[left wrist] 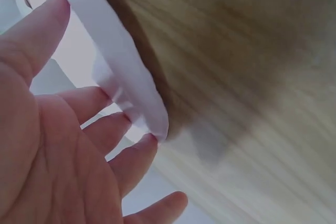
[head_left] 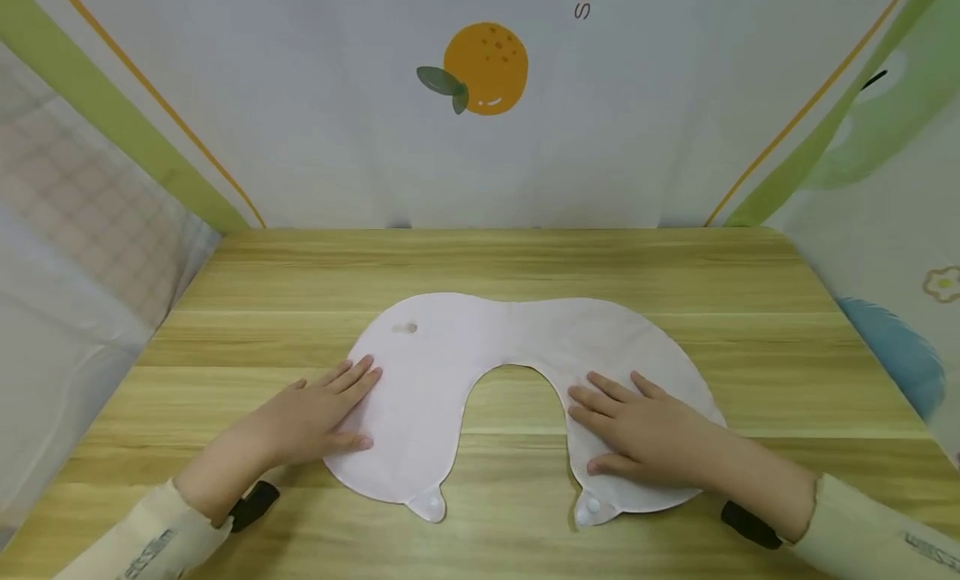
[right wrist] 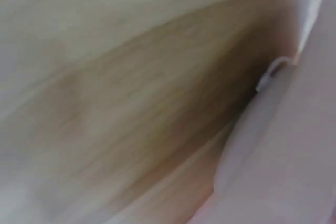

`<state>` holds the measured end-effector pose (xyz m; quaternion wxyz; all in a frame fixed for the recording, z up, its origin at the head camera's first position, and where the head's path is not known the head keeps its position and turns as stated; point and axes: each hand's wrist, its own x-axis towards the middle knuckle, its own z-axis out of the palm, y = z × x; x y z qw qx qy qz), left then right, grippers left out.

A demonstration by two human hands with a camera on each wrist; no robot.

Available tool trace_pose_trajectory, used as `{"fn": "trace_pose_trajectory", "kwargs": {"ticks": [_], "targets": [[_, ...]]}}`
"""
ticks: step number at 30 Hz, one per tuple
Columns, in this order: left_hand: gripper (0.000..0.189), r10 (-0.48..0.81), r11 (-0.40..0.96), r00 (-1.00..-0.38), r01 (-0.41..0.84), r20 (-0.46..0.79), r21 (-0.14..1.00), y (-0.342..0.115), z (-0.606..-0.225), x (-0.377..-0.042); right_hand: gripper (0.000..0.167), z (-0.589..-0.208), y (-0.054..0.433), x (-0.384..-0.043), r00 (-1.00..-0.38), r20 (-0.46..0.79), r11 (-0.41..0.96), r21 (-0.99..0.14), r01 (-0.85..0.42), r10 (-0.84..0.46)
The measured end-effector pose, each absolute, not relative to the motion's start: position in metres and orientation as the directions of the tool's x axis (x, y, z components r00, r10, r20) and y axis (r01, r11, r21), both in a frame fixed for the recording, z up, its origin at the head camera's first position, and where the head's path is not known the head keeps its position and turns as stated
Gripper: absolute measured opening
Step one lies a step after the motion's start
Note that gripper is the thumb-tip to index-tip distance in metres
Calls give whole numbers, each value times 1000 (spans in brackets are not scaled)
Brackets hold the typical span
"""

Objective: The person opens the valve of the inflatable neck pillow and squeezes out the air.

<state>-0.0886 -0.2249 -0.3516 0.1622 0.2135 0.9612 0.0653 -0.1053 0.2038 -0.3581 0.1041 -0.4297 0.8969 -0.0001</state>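
Observation:
A pale pink U-shaped neck pillow (head_left: 420,388) lies flat on the wooden table, its opening facing the person. Near its upper left is a small valve-like spot (head_left: 409,327). Each end carries a small tab, one at the left (head_left: 427,504) and one with a round snap at the right (head_left: 591,508). My left hand (head_left: 311,417) rests with fingers spread on the left lobe's outer edge; in the left wrist view its fingertips touch the pillow's rim (left wrist: 126,66). Across the right lobe, my right hand (head_left: 648,434) lies with straight fingers. The right wrist view is blurred and shows mostly pillow fabric (right wrist: 283,156).
The wooden tabletop (head_left: 517,263) extends around the pillow. Behind it hangs a white curtain with an orange print (head_left: 486,67), and printed cloth hangs at both sides. Dark wrist straps (head_left: 253,507) sit below the cream sleeves (head_left: 153,534).

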Motion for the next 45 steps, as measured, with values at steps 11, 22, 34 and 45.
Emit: {"fn": "trace_pose_trajectory", "kwargs": {"ticks": [11,22,34,45], "targets": [[67,379,925,-872,342,-311,167,-246,-336,-74,42,-351,254,-107,-569,207,533,-207,-821,-796],[75,510,853,-855,490,-91,180,-240,-346,-87,70,-366,287,-112,-657,195,588,-315,-745,-729],[90,463,880,-856,412,-230,237,-236,-351,-95,74,-368,276,-111,-659,162,636,-174,-752,-735],[87,458,885,-856,413,-241,216,-237,-349,-94,72,-365,272,-112,-655,148,642,-129,-756,-741]]}}
